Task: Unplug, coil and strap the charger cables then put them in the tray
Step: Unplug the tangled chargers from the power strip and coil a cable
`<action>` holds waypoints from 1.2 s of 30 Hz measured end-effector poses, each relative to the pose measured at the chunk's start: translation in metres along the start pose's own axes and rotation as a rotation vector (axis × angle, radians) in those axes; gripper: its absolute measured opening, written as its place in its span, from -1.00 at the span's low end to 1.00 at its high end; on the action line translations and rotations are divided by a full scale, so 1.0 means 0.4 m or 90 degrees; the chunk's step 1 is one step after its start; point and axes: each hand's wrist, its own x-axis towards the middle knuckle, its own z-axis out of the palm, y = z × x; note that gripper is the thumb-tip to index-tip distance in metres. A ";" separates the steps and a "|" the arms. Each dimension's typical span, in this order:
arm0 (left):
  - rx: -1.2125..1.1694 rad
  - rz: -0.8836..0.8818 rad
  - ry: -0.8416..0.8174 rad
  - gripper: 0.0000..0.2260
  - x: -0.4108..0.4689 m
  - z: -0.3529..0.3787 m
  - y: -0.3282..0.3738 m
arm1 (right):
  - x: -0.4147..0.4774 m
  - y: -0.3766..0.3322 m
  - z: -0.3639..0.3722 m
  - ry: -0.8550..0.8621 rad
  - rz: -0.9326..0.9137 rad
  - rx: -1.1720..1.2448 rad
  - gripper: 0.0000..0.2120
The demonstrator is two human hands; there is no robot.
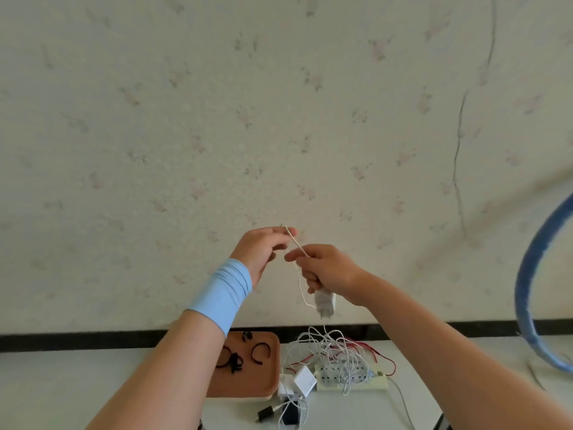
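Observation:
Both hands are raised in front of the wall. My right hand grips a white charger adapter and its thin white cable, which hangs in a loop below. My left hand, wearing a blue wristband, pinches the upper end of that cable between fingertips. Down on the white table lies a brown tray holding black straps. To its right a tangle of white and red cables sits over a white power strip.
More white adapters and a black plug lie in front of the tray. A blue hoop leans at the right edge. A black baseboard runs along the wall behind the table.

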 end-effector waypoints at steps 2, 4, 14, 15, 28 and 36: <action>0.188 0.067 0.067 -0.77 0.012 -0.008 -0.011 | -0.012 -0.008 -0.018 0.017 -0.047 -0.070 -0.75; 0.301 0.146 0.099 -0.60 0.022 -0.001 -0.036 | -0.026 -0.019 -0.028 0.015 -0.135 -0.238 -0.74; 0.500 -0.077 -0.128 -0.78 0.064 0.004 -0.098 | -0.006 0.036 -0.116 0.227 -0.185 -0.163 -0.73; 0.526 -0.097 -0.124 -0.74 0.071 0.002 -0.107 | -0.002 0.043 -0.125 0.239 -0.162 -0.148 -0.73; -0.471 -0.110 -0.127 -0.77 0.051 -0.002 0.047 | 0.030 0.067 -0.046 -0.177 0.051 -0.215 -0.74; -0.115 -0.014 0.152 -0.80 0.073 -0.026 -0.025 | 0.029 0.025 -0.074 -0.063 0.049 -0.034 -0.65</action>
